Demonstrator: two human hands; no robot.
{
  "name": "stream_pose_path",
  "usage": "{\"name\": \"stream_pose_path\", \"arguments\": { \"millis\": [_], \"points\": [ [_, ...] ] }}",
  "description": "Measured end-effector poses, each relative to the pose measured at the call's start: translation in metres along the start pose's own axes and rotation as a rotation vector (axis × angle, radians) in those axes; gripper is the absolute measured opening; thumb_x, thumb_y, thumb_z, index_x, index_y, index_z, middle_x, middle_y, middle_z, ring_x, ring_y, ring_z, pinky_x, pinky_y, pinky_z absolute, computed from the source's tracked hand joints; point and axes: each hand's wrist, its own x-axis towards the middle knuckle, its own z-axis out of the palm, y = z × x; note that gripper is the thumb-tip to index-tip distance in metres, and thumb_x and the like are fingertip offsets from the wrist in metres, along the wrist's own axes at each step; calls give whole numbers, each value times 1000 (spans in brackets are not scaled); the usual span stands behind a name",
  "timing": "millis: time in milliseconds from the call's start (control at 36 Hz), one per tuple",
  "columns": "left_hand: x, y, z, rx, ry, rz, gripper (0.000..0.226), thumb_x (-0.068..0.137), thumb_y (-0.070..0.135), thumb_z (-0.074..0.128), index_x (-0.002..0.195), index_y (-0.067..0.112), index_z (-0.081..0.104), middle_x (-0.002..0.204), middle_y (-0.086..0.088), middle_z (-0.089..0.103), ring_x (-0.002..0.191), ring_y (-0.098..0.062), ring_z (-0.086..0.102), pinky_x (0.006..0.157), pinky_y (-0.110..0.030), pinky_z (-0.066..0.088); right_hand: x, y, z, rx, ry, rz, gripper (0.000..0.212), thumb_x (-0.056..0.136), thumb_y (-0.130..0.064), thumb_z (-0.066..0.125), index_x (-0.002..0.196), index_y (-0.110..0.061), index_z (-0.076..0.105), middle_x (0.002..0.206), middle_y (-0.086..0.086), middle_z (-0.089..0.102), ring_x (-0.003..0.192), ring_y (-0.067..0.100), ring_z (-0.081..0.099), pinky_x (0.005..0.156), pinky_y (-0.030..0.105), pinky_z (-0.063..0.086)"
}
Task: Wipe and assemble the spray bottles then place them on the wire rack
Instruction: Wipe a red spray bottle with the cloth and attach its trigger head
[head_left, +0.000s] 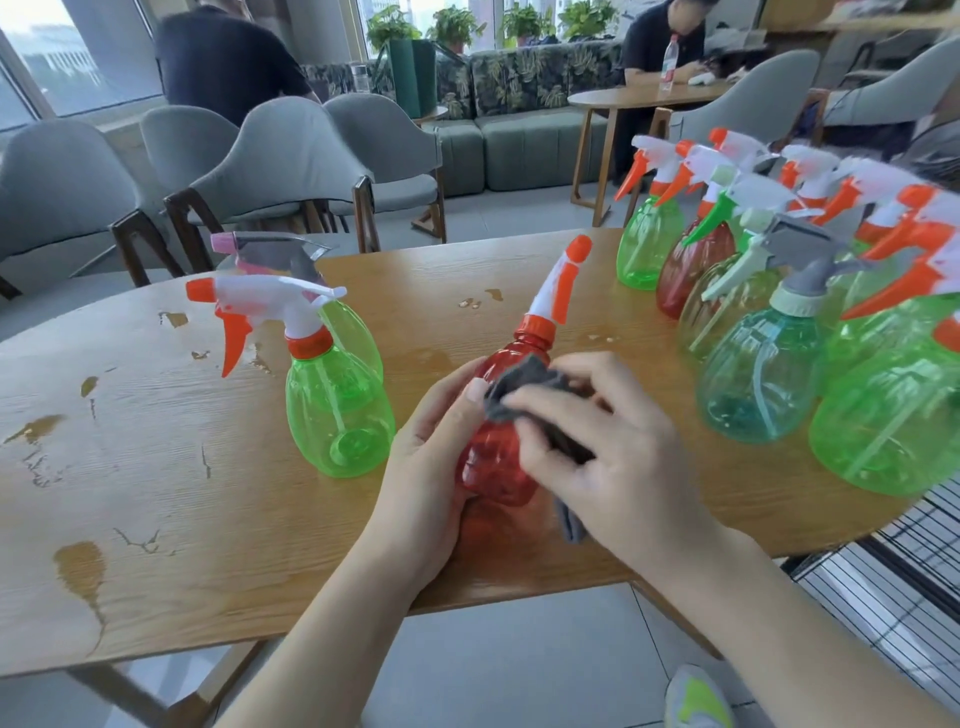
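A red translucent plastic spray bottle (493, 457) lay tilted between both hands above the wooden tabletop (156, 519), its long axis running away from the person, with the orange-and-white trigger head (563, 283) pointing up and to the far right. The left hand (431, 467) cupped the bottle's left side, fingers curled round it. The right hand (613, 462) pressed a crumpled grey cloth (524, 384) onto the bottle's upper right side. The black wire rack (893, 561) sat low to the right, nearer the right hand.

Red bottle (493, 457) wearing an orange-and-white sprayer; grey cloth (524, 387) lying over it; green bottle (337, 410) standing beside; wood-grain table (156, 467) showing darker patches; sofa (519, 88) showing leaf print
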Motion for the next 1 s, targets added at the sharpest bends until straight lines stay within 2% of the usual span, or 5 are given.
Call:
{"name": "stream_pose_path", "arguments": {
  "millis": [167, 611, 750, 861, 1000],
  "points": [
    [-2, -3, -3, 57, -37, -24, 51, 90, 36, 67, 135, 13, 64, 131, -16, 70, 122, -34, 67, 98, -43, 57, 6, 7, -2, 152, 38, 338, 23, 100, -15, 64, 120, -8, 74, 110, 4, 63, 101, -3, 58, 86, 5, 42],
    [-1, -5, -5, 105, -83, -64, 52, 90, 36, 67, 136, 11, 62, 131, -17, 70, 120, -34, 68, 100, -46, 56, 3, 3, -4, 197, 45, 369, 23, 99, -16, 65, 119, -10, 75, 108, 2, 64, 99, 2, 62, 82, 8, 45],
    [-1, -6, -8, 32, -32, -67, 53, 92, 38, 67, 135, 8, 59, 122, -20, 69, 106, -31, 70, 84, -44, 60, -3, -9, -1, 184, 20, 213, 16, 93, -7, 70, 107, -8, 78, 107, 7, 64, 95, 6, 62, 86, 14, 46],
    [1, -3, -7, -44, 9, -124, 75, 96, 46, 69, 148, -2, 43, 145, -39, 47, 137, -53, 48, 118, -64, 34, -12, -18, 4, 120, -36, -4, 12, 89, -5, 73, 98, -8, 80, 103, 14, 64, 90, 19, 64, 87, 18, 47],
    [4, -3, -15, -148, -14, -174, 76, 99, 50, 67, 141, -9, 42, 122, -25, 49, 118, -40, 46, 108, -53, 34, -17, -20, 9, 13, -90, -217, 11, 93, -11, 70, 96, -11, 80, 98, 14, 67, 81, 26, 59, 81, 30, 52]
  ]
}}
